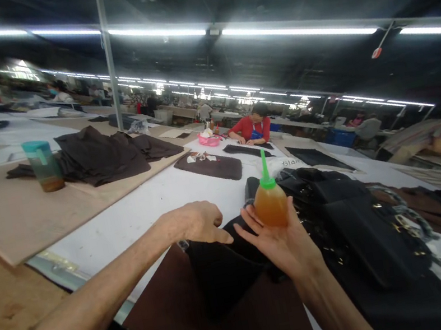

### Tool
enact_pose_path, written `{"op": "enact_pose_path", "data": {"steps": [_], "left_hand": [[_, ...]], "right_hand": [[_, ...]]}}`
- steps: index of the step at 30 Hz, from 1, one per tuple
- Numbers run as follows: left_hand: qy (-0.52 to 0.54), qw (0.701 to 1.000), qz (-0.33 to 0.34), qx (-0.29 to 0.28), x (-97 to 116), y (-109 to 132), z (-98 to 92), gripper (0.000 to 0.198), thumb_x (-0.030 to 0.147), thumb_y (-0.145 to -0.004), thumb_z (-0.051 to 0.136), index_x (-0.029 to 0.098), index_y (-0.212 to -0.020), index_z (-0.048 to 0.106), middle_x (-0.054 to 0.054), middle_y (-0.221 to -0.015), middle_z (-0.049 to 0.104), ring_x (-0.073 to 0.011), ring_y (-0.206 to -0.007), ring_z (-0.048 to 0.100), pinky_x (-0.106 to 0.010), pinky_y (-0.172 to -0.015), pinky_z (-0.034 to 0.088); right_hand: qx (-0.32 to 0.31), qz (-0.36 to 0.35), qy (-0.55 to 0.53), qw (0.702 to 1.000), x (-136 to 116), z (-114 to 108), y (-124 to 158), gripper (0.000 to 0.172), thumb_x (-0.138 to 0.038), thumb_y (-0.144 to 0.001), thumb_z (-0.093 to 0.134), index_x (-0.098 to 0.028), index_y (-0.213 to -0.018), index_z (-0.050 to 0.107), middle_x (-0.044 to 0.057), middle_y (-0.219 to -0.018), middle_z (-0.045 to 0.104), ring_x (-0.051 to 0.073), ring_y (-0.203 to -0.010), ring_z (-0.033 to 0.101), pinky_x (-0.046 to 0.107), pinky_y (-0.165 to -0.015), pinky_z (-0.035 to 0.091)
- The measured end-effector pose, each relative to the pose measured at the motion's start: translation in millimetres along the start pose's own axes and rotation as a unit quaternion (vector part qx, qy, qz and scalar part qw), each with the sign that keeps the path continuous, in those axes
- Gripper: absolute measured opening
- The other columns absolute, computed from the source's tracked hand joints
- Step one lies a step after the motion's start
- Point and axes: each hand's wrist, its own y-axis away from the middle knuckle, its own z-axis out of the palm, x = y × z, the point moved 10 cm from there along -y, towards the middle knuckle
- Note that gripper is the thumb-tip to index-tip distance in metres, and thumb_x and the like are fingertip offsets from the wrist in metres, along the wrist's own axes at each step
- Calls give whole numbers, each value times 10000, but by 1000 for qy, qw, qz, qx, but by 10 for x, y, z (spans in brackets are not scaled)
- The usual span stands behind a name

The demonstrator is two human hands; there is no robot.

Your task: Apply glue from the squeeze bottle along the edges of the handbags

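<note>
My right hand [288, 244] holds a glue bottle [271, 205] upright, palm turned up and fingers spread around its base. The bottle is rounded and translucent, with amber liquid inside and a green pointed nozzle. To its left hovers my left hand [199, 224], with bent fingers and the thumb standing apart from them; nothing shows between them. Below both hands lies a black piece of material [226, 269] on top of a dark brown sheet [166, 317]. Black bags [354, 221] with gold-coloured hardware and chains are piled right of my right hand.
Across the white table [127, 215], a co-worker in red [251, 128] bends over dark pieces. A brown panel [208, 167] carries small white items. On the left, a teal-lidded jug [43, 165] stands beside heaped dark cloth [99, 155]. Another person [421, 141] leans at the right.
</note>
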Motion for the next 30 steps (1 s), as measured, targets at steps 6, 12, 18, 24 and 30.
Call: {"op": "enact_pose_path", "data": {"steps": [6, 12, 18, 24, 30], "left_hand": [[-144, 987, -32, -64, -99, 139, 291, 492, 118, -317, 800, 210, -236, 323, 16, -270, 261, -342, -651, 596, -473, -734, 442], [-332, 932, -103, -100, -304, 283, 386, 165, 253, -641, 643, 133, -743, 694, -160, -836, 694, -348, -837, 642, -422, -704, 500], [-294, 946, -108, -81, -376, 308, 364, 256, 311, -702, 541, 143, -799, 709, -133, -818, 703, -299, -801, 657, -344, -658, 501], [-293, 945, -131, -67, -452, 509, 146, 253, 225, -670, 489, 137, -784, 698, -138, -819, 703, -282, -790, 659, -320, -638, 496], [-162, 910, -382, -10, -1770, 1401, -820, 209, 255, -604, 488, 133, -457, 573, -114, -505, 617, -215, -459, 594, -300, -475, 488]], "right_hand": [[5, -13, -36, 999, 4, 122, -4, 419, -535, -866, 495, -148, -1003, 581, 102, -927, 580, 170, -745, 582, 332, -709, 527], [42, -8, -45, 998, 58, 75, -142, 533, -536, -836, 543, -94, -1127, 479, 178, -1073, 531, 290, -1042, 539, 521, -853, 470], [-10, -23, -7, 1000, 38, 350, -163, 539, -568, -799, 572, -147, -1130, 507, 165, -1115, 541, 311, -1104, 510, 631, -893, 374], [-19, -20, 96, 995, 230, 445, -364, 533, -584, -832, 514, -107, -1066, 569, 182, -1052, 564, 306, -1129, 493, 540, -933, 377], [-6, -29, 105, 994, 146, 312, -357, 486, -534, -810, 587, -115, -1058, 583, 181, -1052, 561, 347, -1125, 489, 593, -871, 409]]}}
